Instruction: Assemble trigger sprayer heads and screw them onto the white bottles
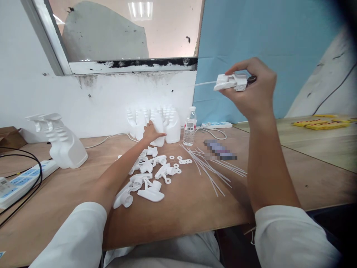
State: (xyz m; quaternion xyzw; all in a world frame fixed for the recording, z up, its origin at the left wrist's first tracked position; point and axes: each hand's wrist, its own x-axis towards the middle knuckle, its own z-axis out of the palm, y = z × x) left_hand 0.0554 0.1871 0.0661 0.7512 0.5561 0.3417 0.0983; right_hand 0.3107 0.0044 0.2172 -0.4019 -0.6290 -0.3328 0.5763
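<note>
Two hands in play, well apart. Right hand [258, 89] is up in front of the blue sheet [281, 33], thumb and fingers clamped on a white trigger sprayer head [229, 82]. Dip tube [205, 83] sticks out of it to the left, long axis near level; free end fades against the pale wall, can't place it exactly. Left hand [151, 133] is at the far side of the counter [189, 216], on the front white spray bottle [159, 123] of the cluster by the wall. Thumb and fingers spread apart there; can't tell if it's gripping or just touching. Key relation: bottle is upright, below and left of the right hand, so tube and bottle axes sit roughly square to each other. Left hand is clearly nearer the bottle; mating the two would, my read, need the head tipped tube-down or the bottle brought over. Nearer the person: loose trigger heads [152, 191] in a heap under the left forearm, white washers [182, 162] just right of them, loose dip tubes [209, 173] fanned further right. Water bottle [190, 130] stands between the bottle cluster and the phone [220, 149].
</note>
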